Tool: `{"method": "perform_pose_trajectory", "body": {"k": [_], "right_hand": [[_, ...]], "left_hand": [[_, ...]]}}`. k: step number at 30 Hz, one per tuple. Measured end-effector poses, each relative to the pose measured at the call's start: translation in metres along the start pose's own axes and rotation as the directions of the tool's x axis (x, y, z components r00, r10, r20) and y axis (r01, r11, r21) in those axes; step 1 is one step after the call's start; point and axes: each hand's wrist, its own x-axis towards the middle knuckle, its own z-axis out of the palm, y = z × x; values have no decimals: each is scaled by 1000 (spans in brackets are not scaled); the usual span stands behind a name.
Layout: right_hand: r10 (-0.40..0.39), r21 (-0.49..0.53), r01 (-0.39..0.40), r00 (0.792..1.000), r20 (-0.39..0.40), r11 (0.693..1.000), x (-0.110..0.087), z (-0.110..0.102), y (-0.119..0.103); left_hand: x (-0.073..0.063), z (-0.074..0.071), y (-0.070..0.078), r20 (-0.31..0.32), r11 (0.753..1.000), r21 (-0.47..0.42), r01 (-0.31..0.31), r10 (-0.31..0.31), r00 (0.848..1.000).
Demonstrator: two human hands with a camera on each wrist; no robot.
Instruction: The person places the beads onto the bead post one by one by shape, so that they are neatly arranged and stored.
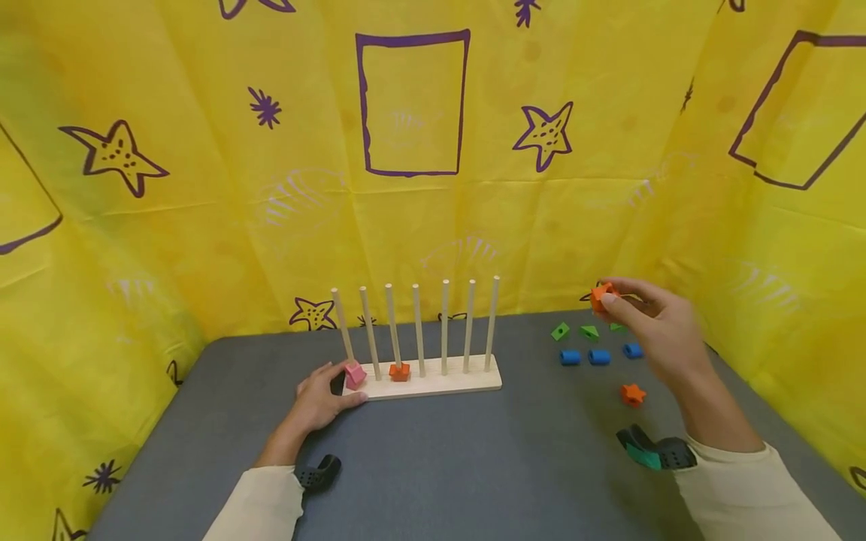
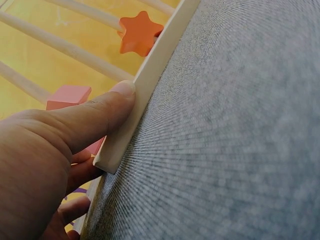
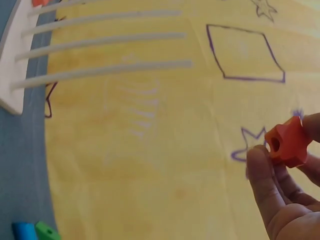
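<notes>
Between thumb and fingers, my right hand pinches an orange star bead above the table's right side; its hole shows in the right wrist view. My left hand grips the left end of a pale wooden peg board, thumb on its front edge. Several upright pegs rise from the board. A pink bead sits at the base of the leftmost peg, beside my left fingers. Another orange star bead is at the base of the third peg.
Right of the board, green triangular beads lie behind blue cylinder beads on the grey table. One loose orange star bead lies nearer, below my right hand. A yellow patterned cloth hangs behind and at both sides.
</notes>
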Motion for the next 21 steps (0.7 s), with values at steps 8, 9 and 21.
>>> {"method": "perform_pose_trajectory", "body": {"k": [8, 9, 21], "right_hand": [[-75, 2, 75, 993, 91, 997, 15, 19, -26], [-88, 9, 88, 992, 95, 996, 17, 23, -29], [-201, 92, 188, 966, 166, 978, 37, 68, -60]], "left_hand": [[-1, 0, 0, 0, 1000, -7, -10, 10, 1000], [-1, 0, 0, 0, 1000, -8, -10, 10, 1000], [1, 1, 0, -3, 1000, 3, -16, 16, 1000]]}}
